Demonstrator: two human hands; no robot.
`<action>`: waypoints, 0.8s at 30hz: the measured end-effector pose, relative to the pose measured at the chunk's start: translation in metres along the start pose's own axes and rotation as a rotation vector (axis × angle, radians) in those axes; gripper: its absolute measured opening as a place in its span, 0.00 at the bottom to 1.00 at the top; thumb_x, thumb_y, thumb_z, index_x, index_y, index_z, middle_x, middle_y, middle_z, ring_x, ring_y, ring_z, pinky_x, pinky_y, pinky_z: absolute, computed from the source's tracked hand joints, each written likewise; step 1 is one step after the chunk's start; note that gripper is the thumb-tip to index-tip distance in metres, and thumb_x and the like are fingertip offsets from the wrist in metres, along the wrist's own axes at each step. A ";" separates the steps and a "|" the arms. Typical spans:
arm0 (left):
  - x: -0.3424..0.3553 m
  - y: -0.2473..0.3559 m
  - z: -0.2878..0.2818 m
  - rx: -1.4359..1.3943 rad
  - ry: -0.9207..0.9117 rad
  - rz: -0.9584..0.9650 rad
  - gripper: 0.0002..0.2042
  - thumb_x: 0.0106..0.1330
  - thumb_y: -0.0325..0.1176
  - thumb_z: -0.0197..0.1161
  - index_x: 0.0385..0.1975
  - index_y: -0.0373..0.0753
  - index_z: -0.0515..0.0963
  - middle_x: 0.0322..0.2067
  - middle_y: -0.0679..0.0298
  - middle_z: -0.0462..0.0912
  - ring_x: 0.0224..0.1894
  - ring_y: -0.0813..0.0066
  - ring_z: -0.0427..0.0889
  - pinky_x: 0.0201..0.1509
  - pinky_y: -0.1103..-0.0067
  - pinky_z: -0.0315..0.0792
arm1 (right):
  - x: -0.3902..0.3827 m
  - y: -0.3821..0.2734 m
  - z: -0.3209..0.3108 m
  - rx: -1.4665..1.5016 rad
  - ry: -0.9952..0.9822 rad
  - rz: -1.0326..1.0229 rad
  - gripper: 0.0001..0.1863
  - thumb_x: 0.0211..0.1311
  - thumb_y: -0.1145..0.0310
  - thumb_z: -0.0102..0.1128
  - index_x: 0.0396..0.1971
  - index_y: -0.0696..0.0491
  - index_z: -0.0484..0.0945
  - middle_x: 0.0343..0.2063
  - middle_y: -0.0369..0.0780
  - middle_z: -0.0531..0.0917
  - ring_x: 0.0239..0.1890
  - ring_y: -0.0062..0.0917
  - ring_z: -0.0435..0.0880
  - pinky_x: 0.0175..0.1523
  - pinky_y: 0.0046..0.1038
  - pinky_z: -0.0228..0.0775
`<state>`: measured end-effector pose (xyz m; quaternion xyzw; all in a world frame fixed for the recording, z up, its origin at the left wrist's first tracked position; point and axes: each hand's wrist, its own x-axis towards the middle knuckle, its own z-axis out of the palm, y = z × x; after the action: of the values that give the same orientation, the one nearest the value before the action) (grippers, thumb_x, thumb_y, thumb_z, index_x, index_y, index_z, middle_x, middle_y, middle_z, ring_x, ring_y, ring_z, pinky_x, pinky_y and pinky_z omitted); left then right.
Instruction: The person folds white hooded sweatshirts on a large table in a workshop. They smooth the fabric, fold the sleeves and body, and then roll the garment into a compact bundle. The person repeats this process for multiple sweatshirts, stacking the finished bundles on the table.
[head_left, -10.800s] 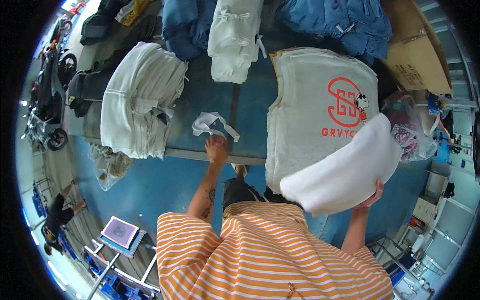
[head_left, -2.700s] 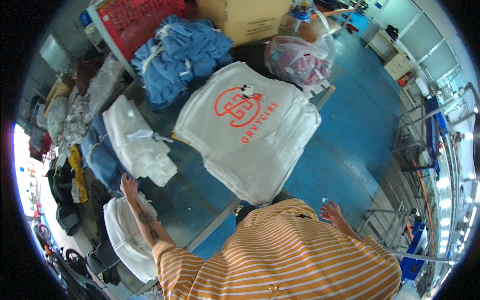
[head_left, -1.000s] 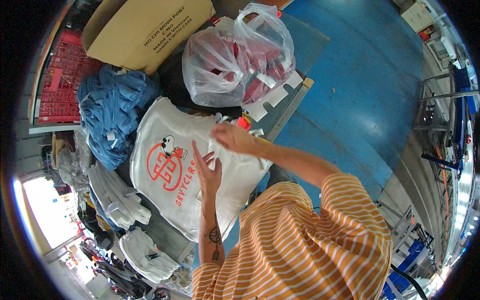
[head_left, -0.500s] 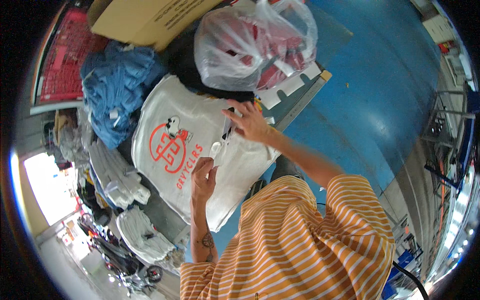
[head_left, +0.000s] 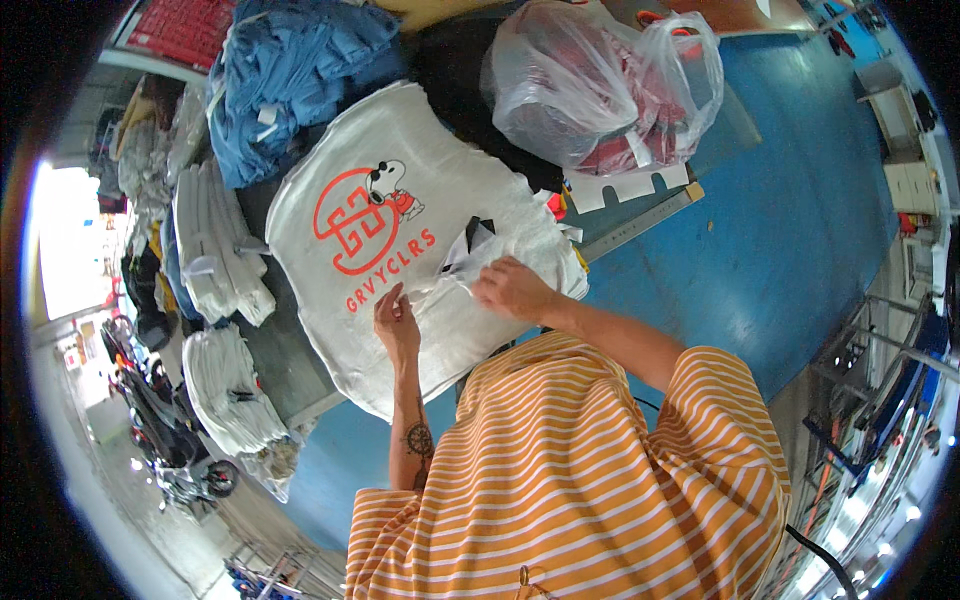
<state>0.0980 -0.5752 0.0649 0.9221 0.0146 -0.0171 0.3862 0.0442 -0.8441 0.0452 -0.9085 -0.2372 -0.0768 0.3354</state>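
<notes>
A white shirt (head_left: 340,160) with a red print and a cartoon dog lies spread over the table in front of me. My left hand (head_left: 397,325) is just above its lower part, fingertips pinched together. To the right, my right hand (head_left: 512,290) has its fingers curled in over the cloth, slightly blurred. What either pinch holds is too small to make out. Between and just beyond the hands, small black-and-white pieces (head_left: 468,243), perhaps labels, rest on the shirt.
A clear plastic bag (head_left: 570,90) with red cloth inside stands at the far right of the table. Blue garments (head_left: 290,80) are heaped at the far left. Folded white stacks (head_left: 215,245) line the left side. The table edge (head_left: 640,222) borders a blue floor (head_left: 700,290).
My right hand has come down and nearer my left, its spread fingers now curled in. The left hand stays pinched low on the shirt. The whole view has shifted and turned.
</notes>
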 end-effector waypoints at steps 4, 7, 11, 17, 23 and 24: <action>-0.027 0.000 0.008 0.113 0.176 0.051 0.25 0.59 0.16 0.58 0.59 0.38 0.76 0.56 0.49 0.71 0.39 0.67 0.82 0.34 0.76 0.77 | -0.002 -0.002 -0.005 0.054 0.069 0.138 0.13 0.53 0.65 0.66 0.39 0.50 0.80 0.44 0.42 0.78 0.51 0.39 0.77 0.58 0.42 0.68; -0.040 0.028 0.014 0.156 0.390 0.263 0.20 0.61 0.19 0.59 0.55 0.33 0.77 0.49 0.51 0.77 0.34 0.68 0.81 0.31 0.77 0.76 | 0.032 0.026 -0.021 -0.144 0.192 0.145 0.13 0.53 0.65 0.66 0.39 0.49 0.83 0.54 0.43 0.76 0.58 0.41 0.72 0.61 0.44 0.65; -0.064 0.025 0.031 -0.258 -0.225 -0.172 0.13 0.67 0.28 0.62 0.49 0.32 0.81 0.34 0.60 0.84 0.27 0.73 0.81 0.31 0.77 0.76 | 0.052 0.050 -0.035 -0.101 -0.035 -0.018 0.13 0.55 0.68 0.66 0.42 0.47 0.83 0.60 0.40 0.72 0.63 0.40 0.67 0.61 0.47 0.63; -0.081 0.042 0.072 -0.847 -0.585 -0.467 0.17 0.74 0.39 0.59 0.52 0.32 0.79 0.42 0.63 0.85 0.40 0.77 0.82 0.44 0.80 0.76 | 0.036 0.040 -0.024 0.041 -0.067 0.130 0.08 0.55 0.63 0.66 0.29 0.50 0.83 0.46 0.40 0.79 0.54 0.39 0.73 0.58 0.45 0.65; -0.082 0.066 0.074 -1.055 -0.598 -0.673 0.18 0.75 0.44 0.58 0.50 0.33 0.80 0.42 0.61 0.86 0.41 0.72 0.84 0.46 0.77 0.78 | 0.028 0.022 -0.013 0.319 0.013 0.278 0.12 0.58 0.62 0.67 0.31 0.57 0.81 0.24 0.42 0.83 0.29 0.38 0.82 0.39 0.40 0.74; -0.080 0.072 0.071 -1.155 -0.610 -0.760 0.18 0.75 0.44 0.58 0.50 0.34 0.80 0.42 0.62 0.86 0.40 0.72 0.84 0.46 0.76 0.78 | 0.022 0.013 -0.016 0.435 0.032 0.427 0.12 0.58 0.63 0.68 0.31 0.57 0.80 0.24 0.42 0.83 0.28 0.34 0.82 0.37 0.37 0.74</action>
<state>0.0193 -0.6776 0.0698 0.4591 0.2307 -0.3934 0.7624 0.0707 -0.8546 0.0562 -0.8433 -0.0467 0.0338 0.5343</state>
